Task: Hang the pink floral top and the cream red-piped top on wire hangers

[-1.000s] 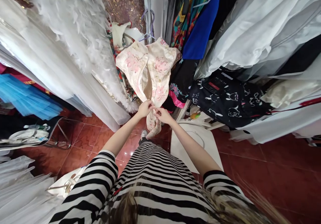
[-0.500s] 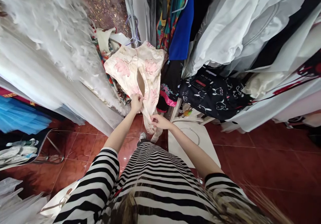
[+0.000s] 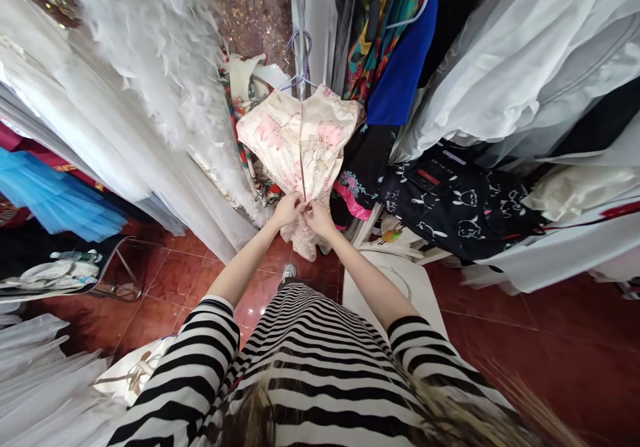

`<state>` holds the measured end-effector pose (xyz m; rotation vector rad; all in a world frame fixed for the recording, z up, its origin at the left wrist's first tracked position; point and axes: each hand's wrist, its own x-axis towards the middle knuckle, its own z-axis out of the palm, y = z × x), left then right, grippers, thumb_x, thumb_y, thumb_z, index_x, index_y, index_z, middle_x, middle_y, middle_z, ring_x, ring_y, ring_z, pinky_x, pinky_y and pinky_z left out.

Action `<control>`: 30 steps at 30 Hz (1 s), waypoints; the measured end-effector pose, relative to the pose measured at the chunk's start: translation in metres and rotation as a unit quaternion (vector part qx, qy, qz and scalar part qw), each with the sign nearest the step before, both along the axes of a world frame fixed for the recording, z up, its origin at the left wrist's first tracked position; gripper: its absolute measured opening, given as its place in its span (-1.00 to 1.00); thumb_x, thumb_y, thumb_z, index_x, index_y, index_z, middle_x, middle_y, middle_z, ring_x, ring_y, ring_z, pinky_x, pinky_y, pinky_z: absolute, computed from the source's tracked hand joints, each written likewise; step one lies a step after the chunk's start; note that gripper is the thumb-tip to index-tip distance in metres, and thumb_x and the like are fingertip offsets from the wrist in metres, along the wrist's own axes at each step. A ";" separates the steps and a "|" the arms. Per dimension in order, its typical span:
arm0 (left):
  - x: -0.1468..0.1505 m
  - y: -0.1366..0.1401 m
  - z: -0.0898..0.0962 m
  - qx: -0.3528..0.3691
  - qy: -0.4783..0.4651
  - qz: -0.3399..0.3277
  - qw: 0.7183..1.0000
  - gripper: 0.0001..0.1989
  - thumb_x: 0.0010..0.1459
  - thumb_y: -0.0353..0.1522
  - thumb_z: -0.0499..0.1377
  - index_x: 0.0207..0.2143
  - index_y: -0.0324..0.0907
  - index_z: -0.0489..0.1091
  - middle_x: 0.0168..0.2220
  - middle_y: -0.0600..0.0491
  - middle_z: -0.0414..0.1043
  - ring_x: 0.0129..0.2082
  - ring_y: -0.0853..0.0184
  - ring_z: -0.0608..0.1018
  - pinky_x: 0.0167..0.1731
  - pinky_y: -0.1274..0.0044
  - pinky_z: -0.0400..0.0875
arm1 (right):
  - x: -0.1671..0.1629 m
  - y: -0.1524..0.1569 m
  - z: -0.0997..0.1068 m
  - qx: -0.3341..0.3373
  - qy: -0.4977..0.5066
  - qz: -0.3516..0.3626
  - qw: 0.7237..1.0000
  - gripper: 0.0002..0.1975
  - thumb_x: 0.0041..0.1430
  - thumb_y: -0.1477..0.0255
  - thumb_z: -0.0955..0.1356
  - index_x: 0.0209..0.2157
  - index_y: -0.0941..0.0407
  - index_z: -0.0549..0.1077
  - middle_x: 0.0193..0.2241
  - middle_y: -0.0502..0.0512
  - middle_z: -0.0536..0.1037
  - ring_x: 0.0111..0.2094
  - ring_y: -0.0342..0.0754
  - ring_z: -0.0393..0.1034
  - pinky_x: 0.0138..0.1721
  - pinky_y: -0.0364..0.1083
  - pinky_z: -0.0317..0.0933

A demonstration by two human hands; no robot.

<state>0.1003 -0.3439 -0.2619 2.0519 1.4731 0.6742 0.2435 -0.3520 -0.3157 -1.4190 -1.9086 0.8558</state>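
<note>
A cream dress (image 3: 320,137) with pink flowers hangs in front of me on a purple hanger (image 3: 301,53). A long opening or seam runs down its middle, its edges close together. My left hand (image 3: 289,208) pinches the cloth on the left edge, low on that line. Right beside it, my right hand (image 3: 319,219) pinches the right edge, so the fingertips of both hands nearly meet. Whether a zip or a fastener lies between the fingers is too small to tell. The dress's lower part hangs crumpled below my hands.
White gowns (image 3: 165,133) hang at the left, and more white garments (image 3: 505,67) at the right. A black bag-like cloth with rabbit prints (image 3: 460,200) lies on a white chair (image 3: 370,280). A folding chair (image 3: 117,280) holding a bottle stands on the red tiled floor (image 3: 480,300).
My hands have come together, and my right hand has moved up and inward. The gap in the dress has narrowed to a line. The view has shifted slightly left.
</note>
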 end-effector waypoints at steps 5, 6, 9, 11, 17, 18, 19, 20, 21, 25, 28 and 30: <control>-0.002 -0.006 0.000 0.002 -0.001 0.009 1.000 -0.78 0.14 -0.47 0.16 -0.54 -0.11 0.24 -0.41 0.09 0.36 -0.32 0.29 0.45 -0.17 0.46 0.38 | -0.011 0.002 -0.003 0.000 -0.011 -0.014 1.000 -0.89 0.13 0.49 0.28 -0.27 0.06 0.34 -0.20 0.23 0.51 -0.14 0.13 0.43 -0.11 0.05 0.30; -0.003 -0.006 -0.001 0.006 -0.003 0.014 1.000 -0.79 0.14 -0.48 0.16 -0.53 -0.11 0.24 -0.40 0.09 0.37 -0.31 0.28 0.45 -0.17 0.45 0.39 | -0.013 0.002 -0.004 -0.001 -0.008 0.001 1.000 -0.90 0.14 0.50 0.27 -0.28 0.05 0.34 -0.22 0.22 0.52 -0.15 0.13 0.43 -0.12 0.04 0.30; -0.007 -0.004 -0.003 0.020 -0.009 0.034 0.999 -0.80 0.13 -0.50 0.15 -0.52 -0.12 0.26 -0.37 0.07 0.39 -0.28 0.26 0.46 -0.15 0.44 0.38 | -0.016 0.003 -0.006 -0.003 -0.005 0.028 1.000 -0.91 0.13 0.51 0.27 -0.30 0.05 0.33 -0.29 0.19 0.53 -0.19 0.11 0.44 -0.15 0.01 0.29; -0.008 -0.001 -0.003 0.021 -0.009 0.041 0.999 -0.81 0.13 -0.48 0.16 -0.51 -0.12 0.27 -0.36 0.06 0.39 -0.28 0.26 0.47 -0.16 0.44 0.38 | -0.015 0.005 -0.006 -0.005 -0.004 0.039 0.999 -0.92 0.13 0.51 0.29 -0.32 0.04 0.31 -0.35 0.15 0.53 -0.24 0.09 0.44 -0.20 -0.01 0.29; 0.000 0.014 0.005 0.025 -0.010 0.050 0.998 -0.82 0.16 -0.43 0.17 -0.49 -0.12 0.29 -0.40 0.08 0.37 -0.32 0.27 0.45 -0.24 0.46 0.35 | 0.003 0.014 0.004 -0.011 0.021 0.079 0.997 -0.96 0.16 0.41 0.28 -0.32 0.01 0.27 -0.45 0.01 0.45 -0.35 0.02 0.40 -0.26 -0.04 0.27; 0.002 0.017 0.007 0.031 -0.012 0.049 0.998 -0.82 0.16 -0.43 0.17 -0.49 -0.12 0.29 -0.41 0.08 0.36 -0.32 0.27 0.45 -0.23 0.46 0.35 | 0.006 0.014 0.006 -0.011 0.032 0.090 0.995 -0.96 0.16 0.40 0.28 -0.31 0.01 0.28 -0.44 0.00 0.44 -0.35 0.01 0.40 -0.24 -0.04 0.27; 0.003 0.021 0.010 0.036 -0.012 0.050 0.998 -0.82 0.17 -0.43 0.17 -0.49 -0.12 0.29 -0.41 0.08 0.35 -0.32 0.27 0.44 -0.23 0.47 0.35 | 0.008 0.014 0.007 -0.011 0.043 0.100 0.994 -0.96 0.17 0.39 0.27 -0.31 0.01 0.28 -0.44 -0.01 0.43 -0.35 0.01 0.39 -0.24 -0.04 0.27; 0.003 0.024 0.014 0.039 -0.012 0.051 0.998 -0.83 0.17 -0.44 0.17 -0.49 -0.12 0.29 -0.41 0.08 0.35 -0.32 0.27 0.44 -0.22 0.47 0.35 | 0.011 0.014 0.008 -0.010 0.054 0.110 0.992 -0.96 0.17 0.39 0.27 -0.30 0.01 0.28 -0.45 -0.01 0.43 -0.35 0.00 0.39 -0.23 -0.05 0.27; 0.003 0.027 0.017 0.042 -0.011 0.053 0.998 -0.83 0.17 -0.44 0.17 -0.49 -0.12 0.29 -0.41 0.08 0.35 -0.32 0.27 0.44 -0.23 0.47 0.34 | 0.012 0.014 0.009 -0.011 0.064 0.120 0.991 -0.96 0.18 0.38 0.26 -0.30 0.01 0.29 -0.45 -0.02 0.42 -0.36 -0.01 0.38 -0.24 -0.05 0.28; 0.001 0.035 0.032 0.056 -0.004 0.058 0.997 -0.83 0.17 -0.44 0.17 -0.49 -0.12 0.30 -0.38 0.07 0.35 -0.33 0.28 0.43 -0.25 0.47 0.33 | 0.016 0.012 0.013 -0.037 0.078 0.146 0.986 -0.95 0.19 0.39 0.26 -0.27 0.01 0.30 -0.48 -0.03 0.43 -0.41 -0.01 0.38 -0.27 -0.04 0.29; 0.000 0.037 0.040 0.066 0.000 0.056 0.996 -0.83 0.17 -0.43 0.17 -0.49 -0.13 0.30 -0.39 0.07 0.34 -0.35 0.28 0.42 -0.25 0.47 0.33 | 0.017 0.012 0.018 -0.043 0.059 0.134 0.988 -0.96 0.18 0.40 0.27 -0.29 0.02 0.29 -0.46 -0.01 0.44 -0.41 0.01 0.41 -0.27 -0.03 0.30; 0.001 0.037 0.042 0.065 0.003 0.059 0.996 -0.82 0.15 -0.44 0.18 -0.50 -0.13 0.29 -0.40 0.08 0.33 -0.36 0.29 0.42 -0.26 0.47 0.33 | 0.016 0.012 0.022 -0.033 0.048 0.122 0.991 -0.96 0.17 0.40 0.28 -0.31 0.01 0.28 -0.48 -0.01 0.43 -0.41 0.01 0.40 -0.29 -0.04 0.29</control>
